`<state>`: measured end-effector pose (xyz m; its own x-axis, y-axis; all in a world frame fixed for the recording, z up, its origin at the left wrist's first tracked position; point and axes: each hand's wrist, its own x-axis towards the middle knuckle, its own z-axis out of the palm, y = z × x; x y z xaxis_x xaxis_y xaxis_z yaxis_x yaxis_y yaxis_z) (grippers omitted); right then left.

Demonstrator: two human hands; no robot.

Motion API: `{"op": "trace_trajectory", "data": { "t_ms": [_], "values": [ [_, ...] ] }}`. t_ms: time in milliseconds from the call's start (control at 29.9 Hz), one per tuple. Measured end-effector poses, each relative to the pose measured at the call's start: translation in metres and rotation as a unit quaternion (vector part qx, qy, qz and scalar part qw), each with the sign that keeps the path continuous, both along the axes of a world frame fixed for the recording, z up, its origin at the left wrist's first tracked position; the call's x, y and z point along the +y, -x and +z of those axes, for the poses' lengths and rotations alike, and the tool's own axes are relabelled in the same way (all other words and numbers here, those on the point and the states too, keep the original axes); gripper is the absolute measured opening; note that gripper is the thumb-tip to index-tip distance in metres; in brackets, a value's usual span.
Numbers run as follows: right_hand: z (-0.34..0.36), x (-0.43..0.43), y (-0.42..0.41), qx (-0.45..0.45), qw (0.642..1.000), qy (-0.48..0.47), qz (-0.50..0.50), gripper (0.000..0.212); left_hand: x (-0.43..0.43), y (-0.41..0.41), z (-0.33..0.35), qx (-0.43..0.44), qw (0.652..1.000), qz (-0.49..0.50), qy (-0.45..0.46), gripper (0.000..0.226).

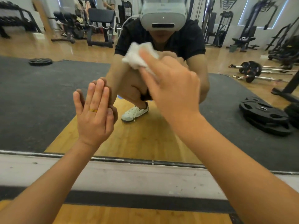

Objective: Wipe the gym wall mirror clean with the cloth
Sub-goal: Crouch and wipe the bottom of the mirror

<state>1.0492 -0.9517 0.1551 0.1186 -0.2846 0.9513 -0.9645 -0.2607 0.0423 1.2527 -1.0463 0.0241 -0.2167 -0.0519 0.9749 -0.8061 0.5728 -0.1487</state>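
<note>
Gym mirror point(48, 94) ahead: your left hand point(93, 113) lies flat on it, fingers together. Your right hand point(174, 91) clamps its fingers on the cloth point(139, 57) against the glass.

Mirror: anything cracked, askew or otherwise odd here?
No crack or smear shows on the mirror. The white wall strip below it is scuffed with dark marks. The cloth in the right hand is blurred; the left hand lies flat on the glass.

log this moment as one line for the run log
step: wiping | right hand: holds cloth against mirror | left hand: flat on mirror
</note>
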Motion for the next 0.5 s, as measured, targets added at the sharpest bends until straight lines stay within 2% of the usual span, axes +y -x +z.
{"op": "trace_trajectory", "data": {
  "t_ms": [167, 234, 301, 368, 435, 501],
  "values": [
    [-0.007, 0.021, 0.062, -0.097, 0.994, 0.045, -0.025, 0.038, 0.001, 0.0, 0.002, -0.004, 1.0, 0.011, -0.001, 0.058],
    [-0.027, 0.02, 0.04, -0.069, 0.998, -0.004, -0.003, 0.04, 0.0, 0.0, 0.002, -0.005, 1.0, 0.014, 0.001, 0.058],
    [-0.058, 0.022, 0.018, 0.019, 0.999, -0.045, -0.023, 0.04, 0.0, -0.001, 0.001, -0.002, 1.0, 0.016, 0.004, 0.057],
    [-0.068, 0.027, 0.023, 0.064, 0.995, -0.061, -0.037, 0.038, -0.001, -0.001, 0.0, 0.003, 1.0, 0.013, 0.002, 0.056],
    [-0.052, 0.03, 0.049, 0.052, 0.997, -0.042, -0.033, 0.036, -0.001, -0.001, 0.0, 0.005, 1.0, 0.013, 0.005, 0.056],
    [-0.026, 0.033, 0.074, 0.0, 0.999, -0.017, -0.037, 0.036, -0.001, -0.001, 0.001, 0.005, 1.0, 0.011, 0.0, 0.056]
  ]
}}
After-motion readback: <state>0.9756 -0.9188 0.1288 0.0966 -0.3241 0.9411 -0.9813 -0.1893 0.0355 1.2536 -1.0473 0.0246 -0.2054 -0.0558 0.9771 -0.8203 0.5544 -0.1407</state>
